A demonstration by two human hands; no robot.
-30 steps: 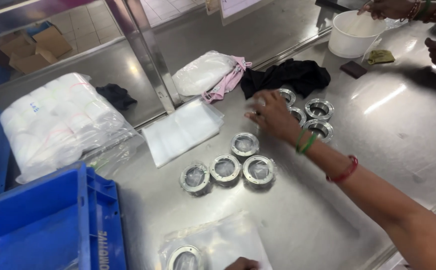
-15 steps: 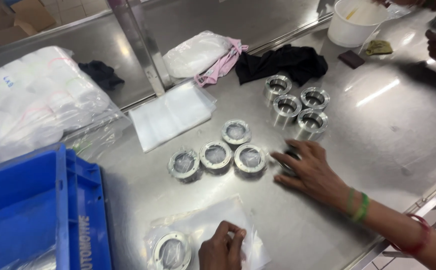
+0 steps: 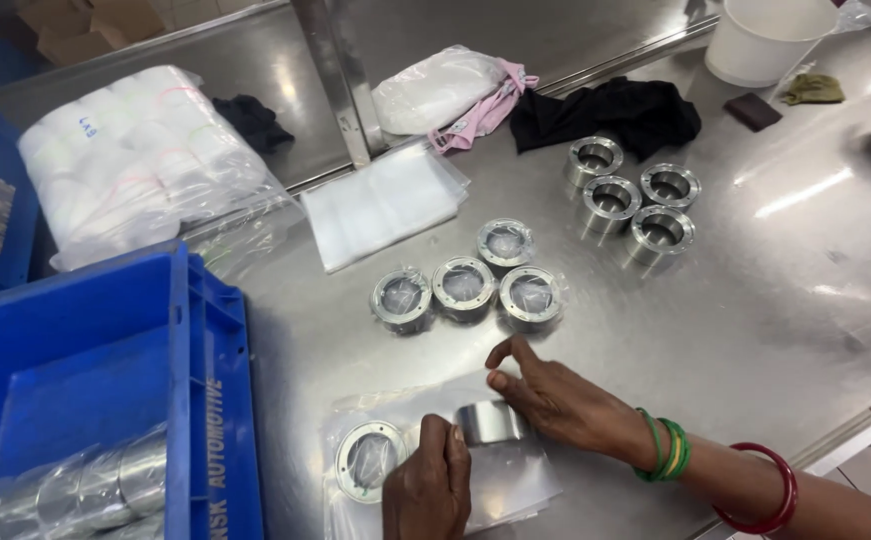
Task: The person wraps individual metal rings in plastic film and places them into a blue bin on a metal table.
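My right hand (image 3: 560, 400) grips a bare metal ring (image 3: 492, 422) and holds it on its side over a clear plastic bag (image 3: 515, 480) near the table's front edge. My left hand (image 3: 427, 490) is curled on the bag's edge, its fingers touching the ring's left side. A bagged ring (image 3: 365, 460) lies flat just left of my left hand. Several bagged rings (image 3: 463, 288) sit in a cluster a little beyond my hands. Several bare rings (image 3: 610, 200) stand farther back on the right.
A blue crate (image 3: 205, 400) at the left holds wrapped rings. Behind are a stack of clear bags (image 3: 380, 200), a sack of white rolls (image 3: 135, 160), a black cloth (image 3: 615, 110), a pink cloth, a white bucket (image 3: 755, 45) and a metal post (image 3: 340, 80).
My right hand drew back from the bare rings at the far right to the bag at the front, now with a ring in it. My left hand came up to the bag.
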